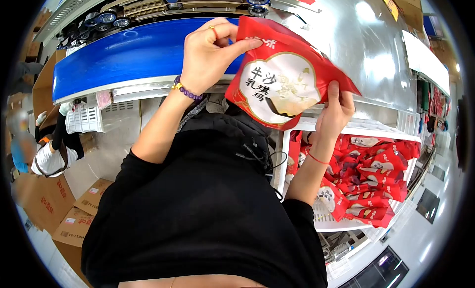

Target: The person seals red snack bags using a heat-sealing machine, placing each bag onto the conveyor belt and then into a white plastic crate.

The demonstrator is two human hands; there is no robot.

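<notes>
A red snack bag (284, 82) with a white oval panel and dark lettering is stretched between my two hands, its printed front toward me. My left hand (213, 48) pinches the upper left corner between thumb and fingers. On the lower right edge, my right hand (336, 107) grips the bag with the thumb on its front face. The bag is held up over the near edge of the blue conveyor belt (143, 52) and the metal table (366, 45). Its back is hidden from me.
At my right, a white plastic crate (418, 161) holds many similar red bags. Cardboard boxes (44, 199) stand at the lower left. A co-worker (52, 152) in a blue cap is at far left beside a white basket (84, 118). Rollers (106, 18) line the far side.
</notes>
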